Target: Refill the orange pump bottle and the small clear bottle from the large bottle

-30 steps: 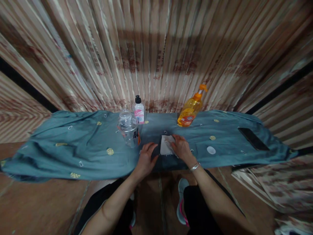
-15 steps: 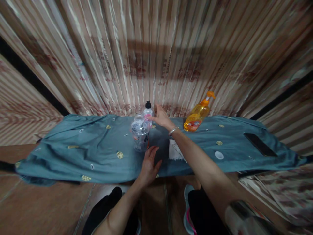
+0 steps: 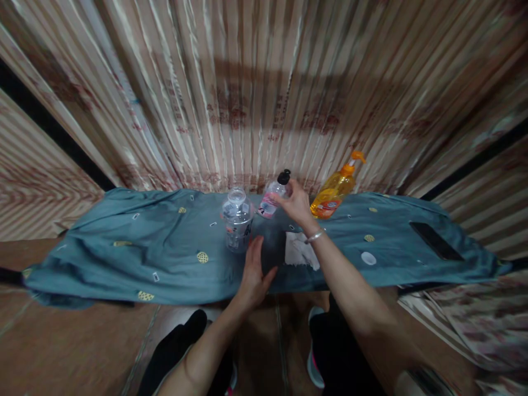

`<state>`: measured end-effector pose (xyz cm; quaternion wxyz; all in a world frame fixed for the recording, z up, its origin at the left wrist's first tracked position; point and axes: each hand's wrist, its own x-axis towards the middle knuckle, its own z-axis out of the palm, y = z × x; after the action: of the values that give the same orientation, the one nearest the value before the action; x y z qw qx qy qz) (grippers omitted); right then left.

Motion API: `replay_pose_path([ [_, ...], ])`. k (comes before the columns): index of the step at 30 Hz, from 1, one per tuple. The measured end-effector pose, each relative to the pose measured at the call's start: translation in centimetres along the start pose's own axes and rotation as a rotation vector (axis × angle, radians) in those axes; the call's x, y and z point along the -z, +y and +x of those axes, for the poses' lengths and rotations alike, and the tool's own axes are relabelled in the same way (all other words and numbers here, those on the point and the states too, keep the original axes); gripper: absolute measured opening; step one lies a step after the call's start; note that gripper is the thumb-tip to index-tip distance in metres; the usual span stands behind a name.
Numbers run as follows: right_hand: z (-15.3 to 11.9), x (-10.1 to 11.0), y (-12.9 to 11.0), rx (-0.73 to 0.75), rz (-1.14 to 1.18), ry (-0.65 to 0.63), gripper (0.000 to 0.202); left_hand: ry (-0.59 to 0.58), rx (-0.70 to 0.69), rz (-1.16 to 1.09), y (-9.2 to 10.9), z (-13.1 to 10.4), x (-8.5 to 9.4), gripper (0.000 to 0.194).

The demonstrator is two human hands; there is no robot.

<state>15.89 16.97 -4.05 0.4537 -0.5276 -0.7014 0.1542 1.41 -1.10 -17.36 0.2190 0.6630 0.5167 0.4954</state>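
Note:
My right hand [image 3: 296,204] grips a small clear bottle [image 3: 272,199] with a pink label and black cap, tilted to the right. My left hand [image 3: 254,275] has its fingers apart, with nothing held, just right of the lower part of a large clear plastic bottle [image 3: 238,220]. That large bottle stands without a cap. Right of my right hand is a pump bottle [image 3: 332,193] of orange-yellow liquid. Below my right hand lies a white cloth [image 3: 300,251], partly covered by my wrist.
The narrow table has a blue-green patterned cloth [image 3: 165,220]. A white round item [image 3: 368,258] and a dark phone-like slab [image 3: 436,241] lie on the right. Behind hangs a pleated curtain [image 3: 256,99]. Black poles slant at both sides.
My right hand has closed on the small bottle and moved it right, away from the large bottle. My left hand has shifted slightly, still open.

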Motion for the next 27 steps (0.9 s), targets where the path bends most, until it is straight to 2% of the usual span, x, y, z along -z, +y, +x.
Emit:
replay_pose_path([
  [3, -3.8, 3.7, -0.1, -0.014, 0.0, 0.061, 0.068, 0.045, -0.024, 0.003, 0.3, 0.3, -0.5, 0.096],
  [5, -6.5, 5.4, -0.6, -0.009, 0.008, 0.076, 0.068, 0.085, -0.037, 0.016, 0.6, 0.7, -0.8, 0.107],
  [8, -9.8, 6.5, -1.8, -0.015, 0.058, 0.059, 0.064, 0.118, -0.027, 0.031, 1.1, 1.3, -1.7, 0.124],
  [11, -11.8, 6.4, -2.7, -0.061, 0.089, 0.012, 0.055, 0.124, -0.004, 0.035, 1.3, 1.7, -2.8, 0.137],
  [15, -13.2, 5.9, -3.4, -0.129, 0.07, -0.043, 0.051, 0.135, 0.021, 0.017, 1.2, 2.3, -3.6, 0.14],
  [19, -13.7, 5.7, -3.4, -0.17, 0.104, -0.085, 0.058, 0.14, 0.05, -0.005, 1.4, 2.8, -3.2, 0.125],
  [24, -13.3, 5.7, -2.4, -0.143, 0.409, -0.023, 0.055, 0.103, 0.107, -0.027, 2.4, 2.9, -2.4, 0.118],
  [27, -12.7, 5.6, -1.9, -0.177, 0.593, 0.022, 0.051, 0.053, 0.13, -0.039, 2.8, 2.5, -2.4, 0.114],
])
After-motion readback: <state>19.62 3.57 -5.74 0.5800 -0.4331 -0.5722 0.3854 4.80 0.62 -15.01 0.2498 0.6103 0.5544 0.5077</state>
